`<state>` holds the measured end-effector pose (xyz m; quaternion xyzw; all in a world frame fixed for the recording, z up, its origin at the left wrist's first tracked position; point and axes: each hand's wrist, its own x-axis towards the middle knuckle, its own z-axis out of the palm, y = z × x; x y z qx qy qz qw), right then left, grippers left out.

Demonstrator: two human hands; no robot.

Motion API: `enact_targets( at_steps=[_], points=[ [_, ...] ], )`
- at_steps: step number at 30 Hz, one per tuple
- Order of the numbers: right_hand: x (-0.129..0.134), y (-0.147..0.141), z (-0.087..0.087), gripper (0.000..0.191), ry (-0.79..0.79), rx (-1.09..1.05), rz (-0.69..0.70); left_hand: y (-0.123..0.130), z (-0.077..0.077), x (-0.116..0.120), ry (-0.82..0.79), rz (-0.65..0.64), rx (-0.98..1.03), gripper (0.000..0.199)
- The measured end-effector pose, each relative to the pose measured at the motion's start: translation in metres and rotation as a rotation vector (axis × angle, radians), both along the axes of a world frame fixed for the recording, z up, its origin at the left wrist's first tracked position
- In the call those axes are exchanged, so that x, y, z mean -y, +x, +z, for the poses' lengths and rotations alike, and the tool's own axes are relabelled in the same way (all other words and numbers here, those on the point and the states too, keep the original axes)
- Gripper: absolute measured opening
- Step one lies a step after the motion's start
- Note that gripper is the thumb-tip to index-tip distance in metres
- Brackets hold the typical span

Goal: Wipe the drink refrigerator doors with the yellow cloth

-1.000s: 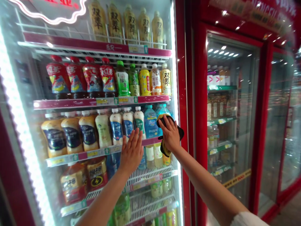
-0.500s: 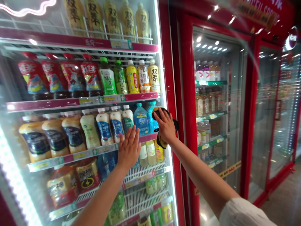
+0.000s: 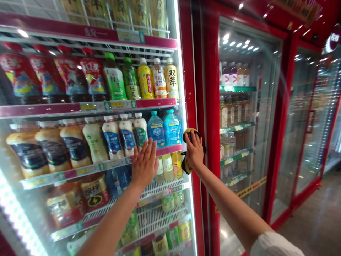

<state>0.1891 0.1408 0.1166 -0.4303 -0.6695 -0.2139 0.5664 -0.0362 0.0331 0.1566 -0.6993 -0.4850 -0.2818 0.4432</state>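
My left hand (image 3: 145, 164) is held flat with fingers stretched out in front of a lit drinks cooler, apparently on its glass door; actual contact is hard to tell. It overlaps the shelf edge below a row of white-capped bottles (image 3: 140, 131). Under the palm and fingers of my right hand (image 3: 195, 151) is a yellow-and-black cloth (image 3: 187, 166), pressed at the cooler's right edge by the red frame (image 3: 188, 71). Part of the cloth is hidden by the hand. Two blue bottles (image 3: 172, 128) stand just left of the right hand, behind the glass.
Shelves hold red-capped bottles (image 3: 71, 73), green tea bottles (image 3: 115, 78) and a row of tan bottles (image 3: 28, 153). A bright light strip (image 3: 16, 213) runs down the left side. Another red-framed cooler (image 3: 239, 106) stands to the right, beside a grey floor (image 3: 301, 231).
My right hand has slid the cloth right and slightly down, off the blue bottles to the red frame. My left hand stays flat. The view has shifted a little.
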Motion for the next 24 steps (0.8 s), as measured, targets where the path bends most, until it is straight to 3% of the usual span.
enact_targets(
  at_steps=[2, 4, 6, 9, 11, 13, 16, 18, 20, 24],
  points=[
    [-0.005, 0.000, 0.019, 0.064, 0.003, -0.018, -0.001, 0.003, 0.002, -0.002, -0.004, 0.002, 0.011, 0.087],
    [-0.005, 0.000, 0.020, 0.062, 0.001, -0.017, 0.002, 0.007, 0.001, -0.002, -0.019, 0.004, 0.025, 0.088],
    [0.001, 0.001, -0.003, 0.060, -0.013, 0.003, 0.006, 0.008, -0.005, 0.000, -0.037, 0.008, 0.034, 0.089],
    [0.013, 0.004, -0.055, 0.060, -0.045, 0.053, 0.019, 0.003, -0.015, 0.005, -0.055, 0.012, 0.038, 0.088],
    [0.015, 0.004, -0.071, 0.061, -0.046, 0.064, 0.031, -0.001, -0.019, 0.008, -0.061, 0.005, 0.034, 0.087],
    [0.011, 0.001, -0.059, 0.061, -0.033, 0.042, 0.034, -0.004, -0.021, 0.009, -0.059, -0.001, 0.032, 0.087],
    [0.006, -0.013, -0.014, 0.060, -0.014, -0.030, 0.013, -0.002, -0.020, 0.008, -0.052, 0.007, 0.041, 0.087],
    [0.009, -0.024, 0.006, 0.057, -0.007, -0.041, 0.011, 0.002, -0.021, 0.006, -0.051, 0.024, 0.048, 0.088],
    [0.016, -0.028, 0.004, 0.054, -0.001, 0.027, 0.039, 0.005, -0.022, 0.005, -0.052, 0.044, 0.055, 0.089],
    [0.027, -0.012, -0.032, 0.050, 0.022, 0.282, 0.151, -0.001, -0.025, 0.010, -0.067, 0.056, 0.057, 0.089]
  ],
)
